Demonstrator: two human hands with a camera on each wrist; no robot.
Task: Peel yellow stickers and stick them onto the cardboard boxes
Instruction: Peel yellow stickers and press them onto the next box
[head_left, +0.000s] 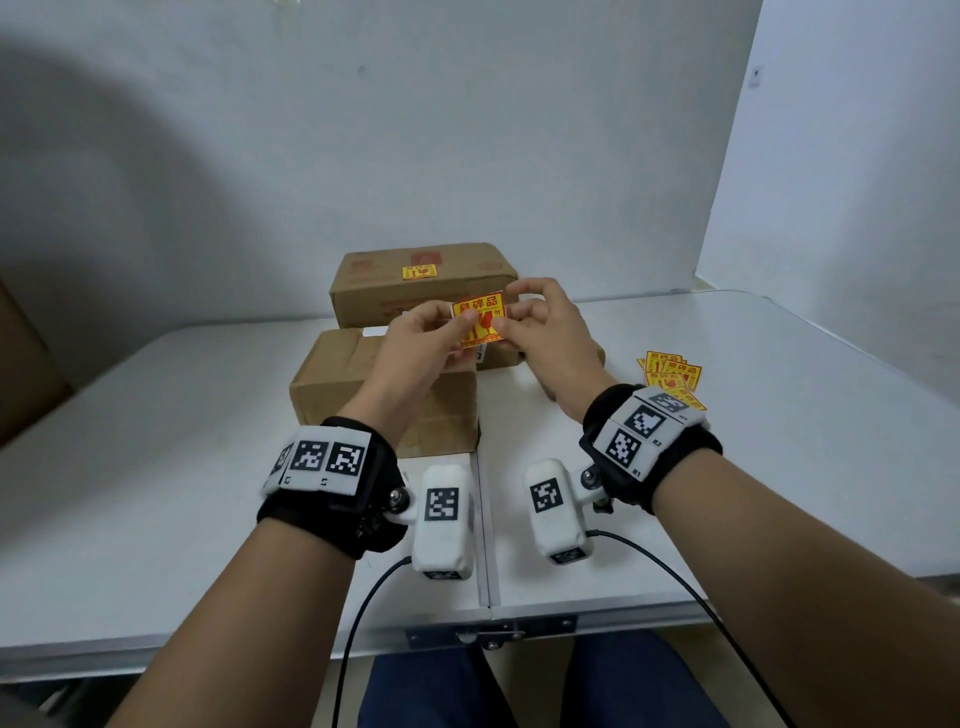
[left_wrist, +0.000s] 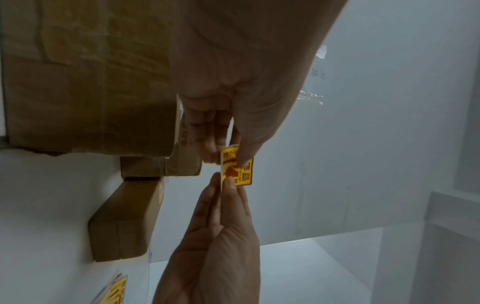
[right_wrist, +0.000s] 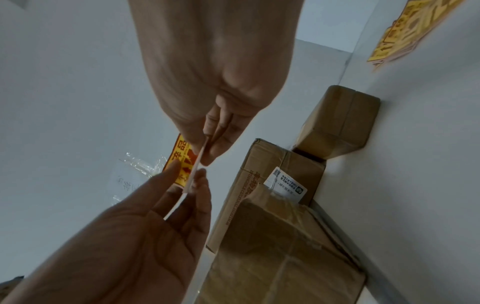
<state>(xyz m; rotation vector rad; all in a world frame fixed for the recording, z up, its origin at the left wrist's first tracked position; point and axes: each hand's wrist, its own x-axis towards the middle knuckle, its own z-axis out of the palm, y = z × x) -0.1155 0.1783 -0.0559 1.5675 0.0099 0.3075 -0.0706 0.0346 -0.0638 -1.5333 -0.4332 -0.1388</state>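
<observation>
A smooth white folding worktop fills the lower frame, carrying three creased brown cardboard boxes at centre. Above them, the left hand and right hand each pinch one glossy square yellow sticker with red print. A loose pile of matching stickers lies right of centre.

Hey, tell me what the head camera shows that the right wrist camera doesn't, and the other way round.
Only the head view shows the far box already carrying a stuck sticker, and both wrist bands. Only the right wrist view shows the held sticker's white backing edge-on and a white printed label on a box. Both show the left hand and right hand pinching the held sticker, and the loose sticker pile.
</observation>
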